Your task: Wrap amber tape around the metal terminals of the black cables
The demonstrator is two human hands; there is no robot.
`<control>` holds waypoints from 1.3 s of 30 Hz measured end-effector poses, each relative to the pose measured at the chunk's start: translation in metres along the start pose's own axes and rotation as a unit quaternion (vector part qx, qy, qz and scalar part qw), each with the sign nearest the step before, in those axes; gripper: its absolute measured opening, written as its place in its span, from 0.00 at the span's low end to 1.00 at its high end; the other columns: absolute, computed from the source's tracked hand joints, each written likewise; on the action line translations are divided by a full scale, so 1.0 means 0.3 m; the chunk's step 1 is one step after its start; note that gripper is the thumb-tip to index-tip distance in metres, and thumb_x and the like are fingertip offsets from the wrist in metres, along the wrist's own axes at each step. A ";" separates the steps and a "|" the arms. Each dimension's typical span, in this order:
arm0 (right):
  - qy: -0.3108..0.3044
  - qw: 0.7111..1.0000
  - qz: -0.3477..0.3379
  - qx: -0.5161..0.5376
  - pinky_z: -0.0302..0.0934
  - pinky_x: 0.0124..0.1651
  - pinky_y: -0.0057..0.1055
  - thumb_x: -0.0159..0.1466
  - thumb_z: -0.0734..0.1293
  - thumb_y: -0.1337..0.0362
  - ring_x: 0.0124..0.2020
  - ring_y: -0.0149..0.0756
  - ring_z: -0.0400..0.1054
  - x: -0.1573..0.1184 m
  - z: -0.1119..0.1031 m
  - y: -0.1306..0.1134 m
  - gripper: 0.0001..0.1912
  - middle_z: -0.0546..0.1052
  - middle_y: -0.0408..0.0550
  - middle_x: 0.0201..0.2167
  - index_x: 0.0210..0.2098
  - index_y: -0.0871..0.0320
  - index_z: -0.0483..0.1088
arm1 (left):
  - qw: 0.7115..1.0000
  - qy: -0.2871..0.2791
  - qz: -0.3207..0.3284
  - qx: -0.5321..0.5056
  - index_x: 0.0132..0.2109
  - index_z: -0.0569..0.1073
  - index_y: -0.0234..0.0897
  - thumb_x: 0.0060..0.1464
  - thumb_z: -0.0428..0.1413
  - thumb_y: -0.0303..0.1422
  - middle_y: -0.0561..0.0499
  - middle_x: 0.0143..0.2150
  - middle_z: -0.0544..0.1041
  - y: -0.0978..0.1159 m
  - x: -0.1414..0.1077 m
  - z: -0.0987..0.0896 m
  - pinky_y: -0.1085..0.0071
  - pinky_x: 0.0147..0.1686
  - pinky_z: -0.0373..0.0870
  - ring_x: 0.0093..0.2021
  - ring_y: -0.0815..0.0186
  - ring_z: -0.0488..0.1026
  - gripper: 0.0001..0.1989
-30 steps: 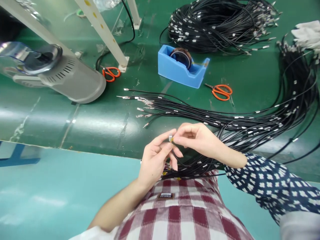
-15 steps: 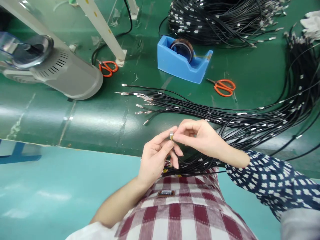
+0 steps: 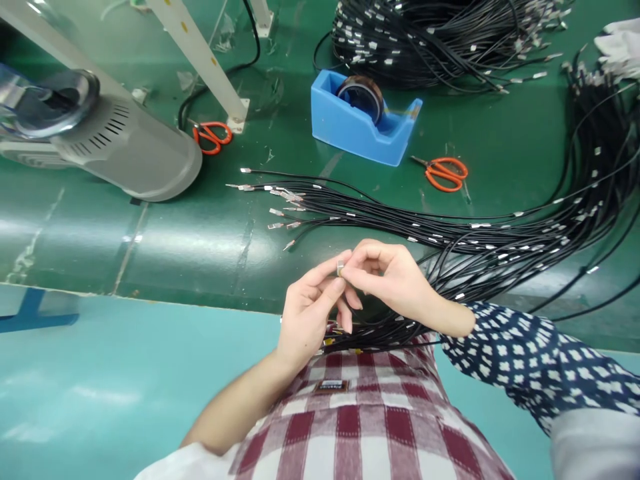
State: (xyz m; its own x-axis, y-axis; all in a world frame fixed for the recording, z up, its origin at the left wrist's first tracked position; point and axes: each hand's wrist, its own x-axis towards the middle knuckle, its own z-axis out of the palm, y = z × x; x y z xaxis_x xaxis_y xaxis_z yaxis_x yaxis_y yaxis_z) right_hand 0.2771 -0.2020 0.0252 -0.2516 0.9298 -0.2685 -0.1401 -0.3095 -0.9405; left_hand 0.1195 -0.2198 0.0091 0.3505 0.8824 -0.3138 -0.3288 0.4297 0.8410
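Note:
Between my fingertips is the small silvery end of a black cable [image 3: 341,267], with a bit of amber tape at it. My left hand [image 3: 313,313] pinches it between thumb and forefinger, the other fingers curled below. My right hand [image 3: 387,273] closes thumb and forefinger on the same end from the right. A bunch of black cables [image 3: 395,330] lies at the table edge against my apron, under my hands. More black cables [image 3: 380,207] with white labels and metal tips stretch across the table just beyond my hands.
A blue tape dispenser [image 3: 355,137] holds a roll of amber tape [image 3: 363,97]. Orange-handled scissors [image 3: 445,175] lie right of it; another pair [image 3: 213,138] is by a white metal post [image 3: 205,60]. A grey machine [image 3: 135,147] stands left. Coiled cables [image 3: 410,47] lie at the back.
My right hand has shifted slightly left, its fingertips still at the cable end. The whole view has drifted a little to the left; the things on the table stay in place.

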 end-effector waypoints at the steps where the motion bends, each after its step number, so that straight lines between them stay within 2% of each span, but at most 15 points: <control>1: 0.000 1.000 -0.008 -0.003 0.61 0.26 0.28 0.59 0.71 0.58 0.20 0.29 0.68 0.000 0.001 0.005 0.12 0.69 0.39 0.22 0.28 0.59 0.66 | 1.000 0.000 0.001 0.005 0.56 0.71 0.37 0.60 0.57 0.33 0.54 0.26 0.77 0.001 0.002 -0.001 0.79 0.16 0.68 0.16 0.72 0.71 0.17; 3: 0.007 0.999 -0.027 -0.035 0.61 0.26 0.28 0.59 0.70 0.61 0.21 0.28 0.67 -0.001 0.001 0.009 0.10 0.69 0.40 0.24 0.28 0.60 0.68 | 1.000 0.015 0.011 0.016 0.54 0.71 0.38 0.59 0.58 0.33 0.54 0.25 0.77 0.002 0.006 -0.003 0.79 0.15 0.66 0.15 0.73 0.70 0.16; 6: 0.031 0.990 -0.061 -0.121 0.60 0.27 0.26 0.59 0.70 0.64 0.24 0.26 0.64 -0.004 -0.002 0.008 0.07 0.70 0.42 0.27 0.27 0.61 0.71 | 0.995 0.077 0.053 0.024 0.41 0.74 0.37 0.55 0.62 0.32 0.55 0.26 0.77 0.003 0.014 -0.003 0.82 0.13 0.61 0.14 0.77 0.67 0.08; 9: 0.022 0.985 -0.072 -0.156 0.60 0.27 0.25 0.62 0.68 0.63 0.24 0.24 0.62 -0.007 -0.007 0.004 0.07 0.71 0.44 0.30 0.29 0.60 0.74 | 0.989 0.115 0.088 0.022 0.33 0.74 0.34 0.52 0.64 0.31 0.55 0.27 0.76 0.002 0.023 -0.003 0.82 0.12 0.60 0.14 0.78 0.66 0.07; 13: 0.006 0.992 -0.045 -0.114 0.61 0.25 0.25 0.63 0.67 0.60 0.23 0.23 0.63 -0.007 -0.014 0.004 0.10 0.71 0.46 0.34 0.32 0.61 0.76 | 0.986 0.130 0.103 0.014 0.33 0.74 0.34 0.52 0.64 0.31 0.53 0.27 0.77 0.000 0.029 -0.001 0.81 0.12 0.60 0.14 0.77 0.66 0.07; 18: 0.002 0.999 0.020 -0.033 0.58 0.23 0.25 0.62 0.67 0.57 0.19 0.21 0.63 0.000 -0.025 0.025 0.13 0.74 0.46 0.34 0.34 0.62 0.76 | 0.987 0.142 0.078 0.000 0.33 0.73 0.33 0.51 0.64 0.33 0.53 0.25 0.76 -0.010 0.035 0.001 0.82 0.12 0.59 0.14 0.78 0.64 0.08; 26: 0.031 0.999 0.006 -0.034 0.59 0.25 0.25 0.65 0.63 0.51 0.19 0.21 0.64 0.009 -0.004 0.053 0.19 0.74 0.48 0.39 0.37 0.60 0.78 | 0.986 0.151 0.063 -0.013 0.33 0.72 0.33 0.52 0.63 0.33 0.53 0.25 0.76 -0.019 0.040 -0.010 0.82 0.12 0.58 0.14 0.78 0.64 0.08; 30: 0.059 0.997 0.011 -0.038 0.60 0.26 0.26 0.67 0.61 0.50 0.20 0.20 0.64 0.014 -0.002 0.060 0.21 0.73 0.51 0.44 0.43 0.61 0.76 | 0.985 0.162 0.063 -0.015 0.33 0.72 0.34 0.52 0.64 0.33 0.53 0.25 0.76 -0.014 0.035 -0.009 0.81 0.13 0.58 0.13 0.78 0.64 0.09; 32: 0.065 0.997 0.006 -0.048 0.62 0.28 0.26 0.66 0.62 0.50 0.21 0.21 0.64 0.015 -0.005 0.063 0.21 0.73 0.51 0.45 0.44 0.61 0.75 | 0.984 0.167 0.062 -0.015 0.34 0.72 0.34 0.51 0.64 0.34 0.53 0.25 0.76 -0.012 0.031 -0.009 0.81 0.13 0.58 0.13 0.77 0.64 0.09; 36: 0.024 0.998 -0.014 -0.063 0.63 0.27 0.27 0.59 0.70 0.50 0.24 0.24 0.65 0.015 0.000 0.069 0.20 0.72 0.50 0.43 0.42 0.60 0.75 | 0.985 0.163 0.054 -0.016 0.33 0.73 0.33 0.49 0.66 0.35 0.55 0.22 0.74 -0.009 0.028 -0.006 0.81 0.12 0.58 0.13 0.77 0.64 0.11; 39: 0.032 0.997 -0.015 -0.068 0.62 0.26 0.26 0.56 0.73 0.53 0.26 0.26 0.65 0.016 0.009 0.067 0.15 0.74 0.48 0.37 0.35 0.60 0.76 | 0.985 0.161 0.058 -0.018 0.33 0.73 0.33 0.48 0.66 0.35 0.56 0.20 0.73 -0.009 0.027 -0.003 0.81 0.12 0.57 0.12 0.77 0.63 0.12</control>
State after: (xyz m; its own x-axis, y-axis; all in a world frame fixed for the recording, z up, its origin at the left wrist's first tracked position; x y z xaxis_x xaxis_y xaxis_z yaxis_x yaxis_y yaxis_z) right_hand 0.2705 -0.2042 0.0057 -0.1872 0.9506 -0.2477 -0.0143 -0.2548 -0.9669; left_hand 0.1224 -0.2135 0.0037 0.0133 0.9387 -0.3446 -0.3825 0.3232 0.8656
